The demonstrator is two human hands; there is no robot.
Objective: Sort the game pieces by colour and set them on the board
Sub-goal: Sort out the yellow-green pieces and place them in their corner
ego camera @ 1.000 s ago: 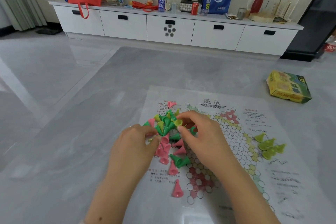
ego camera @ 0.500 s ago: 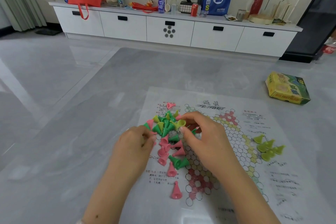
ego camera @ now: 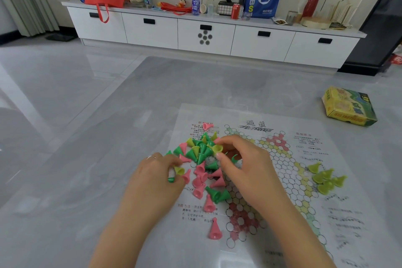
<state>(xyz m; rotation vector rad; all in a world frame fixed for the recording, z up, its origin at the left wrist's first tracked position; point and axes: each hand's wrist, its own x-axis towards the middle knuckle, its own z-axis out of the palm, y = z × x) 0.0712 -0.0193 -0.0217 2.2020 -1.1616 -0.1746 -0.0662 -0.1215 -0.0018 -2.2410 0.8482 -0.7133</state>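
A paper game board (ego camera: 289,180) with a hexagon grid lies on the grey table. A mixed pile of green, pink and yellow cone pieces (ego camera: 201,154) sits on its left part. My right hand (ego camera: 243,165) pinches a yellow piece (ego camera: 217,148) between thumb and forefinger at the pile's upper right. My left hand (ego camera: 158,176) rests at the pile's left edge, fingers curled over a yellow piece (ego camera: 179,171) and a green one. Several yellow pieces (ego camera: 326,178) stand grouped at the board's right. Single pink pieces (ego camera: 215,229) lie nearer me.
A yellow-green game box (ego camera: 348,106) lies at the table's far right. One pink piece (ego camera: 207,126) lies apart at the board's top. Beyond the table stands a long white cabinet (ego camera: 204,32) loaded with bags, bottles and cans.
My right hand has lifted the yellow piece slightly out of the pile. My left hand has drawn a little to the left with pieces under its fingers.
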